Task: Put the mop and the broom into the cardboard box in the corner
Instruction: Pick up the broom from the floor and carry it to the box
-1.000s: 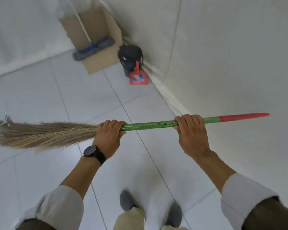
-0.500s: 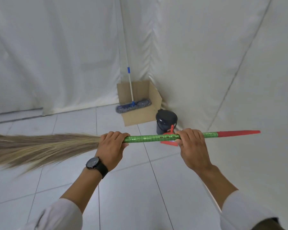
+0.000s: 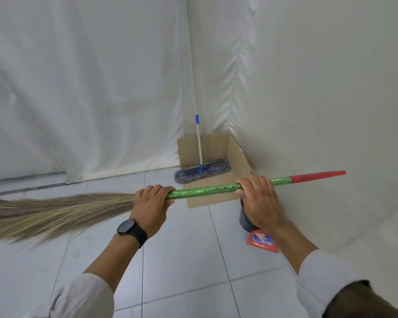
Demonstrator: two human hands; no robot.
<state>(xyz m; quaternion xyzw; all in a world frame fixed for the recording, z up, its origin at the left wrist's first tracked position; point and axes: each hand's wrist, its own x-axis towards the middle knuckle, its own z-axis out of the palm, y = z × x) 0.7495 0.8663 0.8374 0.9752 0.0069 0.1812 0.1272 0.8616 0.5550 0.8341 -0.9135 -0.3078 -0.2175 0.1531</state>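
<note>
I hold the broom (image 3: 202, 191) level across my body; its handle is green with a red end at the right, and its straw bristles fan out to the left. My left hand (image 3: 151, 204) grips the handle beside the bristles. My right hand (image 3: 259, 198) grips it farther right, near the red part. Beyond the broom, in the corner, lies the cardboard box (image 3: 236, 154) on its side, open toward me. The mop (image 3: 201, 172) stands in it, its blue-grey head on the box's bottom flap and its white pole leaning up into the corner.
A dark bucket (image 3: 245, 220) stands on the white tiled floor right of the box, mostly behind my right wrist. A red dustpan (image 3: 262, 241) lies in front of it. White sheets cover both walls.
The view has tilted up from the floor and my feet to the corner. The box and mop look nearer. Both hands keep the same grip on the broom.
</note>
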